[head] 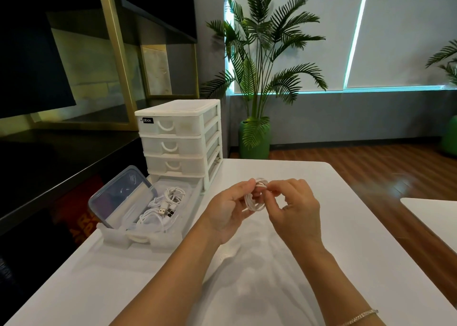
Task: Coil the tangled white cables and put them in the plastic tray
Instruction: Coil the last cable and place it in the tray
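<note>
My left hand (228,205) and right hand (294,202) both pinch the coiled cable (254,197); tray (173,229) lies left, nearer my left hand.

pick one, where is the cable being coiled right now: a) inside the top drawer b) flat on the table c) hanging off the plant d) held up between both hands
d: the white coiled cable is pinched between the left hand and the right hand, above the white table.
</note>
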Demonstrator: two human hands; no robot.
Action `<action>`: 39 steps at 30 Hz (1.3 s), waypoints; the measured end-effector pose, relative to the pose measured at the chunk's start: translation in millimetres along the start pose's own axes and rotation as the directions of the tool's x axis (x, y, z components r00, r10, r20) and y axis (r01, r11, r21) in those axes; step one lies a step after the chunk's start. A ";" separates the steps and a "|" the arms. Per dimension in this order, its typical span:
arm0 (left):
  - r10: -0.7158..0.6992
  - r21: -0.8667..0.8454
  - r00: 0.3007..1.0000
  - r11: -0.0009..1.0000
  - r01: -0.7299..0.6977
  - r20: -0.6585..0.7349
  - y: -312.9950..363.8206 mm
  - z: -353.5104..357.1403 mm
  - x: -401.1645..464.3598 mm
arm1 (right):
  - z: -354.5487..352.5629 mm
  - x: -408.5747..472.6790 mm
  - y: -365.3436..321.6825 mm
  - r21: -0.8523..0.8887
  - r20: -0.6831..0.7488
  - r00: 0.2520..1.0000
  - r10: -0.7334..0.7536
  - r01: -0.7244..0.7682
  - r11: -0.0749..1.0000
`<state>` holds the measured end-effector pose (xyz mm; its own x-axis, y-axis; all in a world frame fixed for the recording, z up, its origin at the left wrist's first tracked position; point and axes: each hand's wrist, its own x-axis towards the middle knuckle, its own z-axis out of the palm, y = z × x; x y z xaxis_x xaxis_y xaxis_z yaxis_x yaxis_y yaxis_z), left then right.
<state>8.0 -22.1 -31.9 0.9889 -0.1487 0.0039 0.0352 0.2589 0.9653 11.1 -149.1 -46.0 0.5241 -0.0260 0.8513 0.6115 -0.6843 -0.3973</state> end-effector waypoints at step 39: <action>0.309 0.635 0.950 0.742 -0.214 -0.041 3.8 3.9 -2.0 | -10.9 15.6 -8.5 0.372 0.437 0.612 0.659 -0.790 0.487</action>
<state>5.7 -24.5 -27.2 0.9564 -0.0222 0.2913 -0.2774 -0.3818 0.8816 7.6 -151.6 -25.6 0.9829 -0.1485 0.1089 0.1037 -0.0419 -0.9937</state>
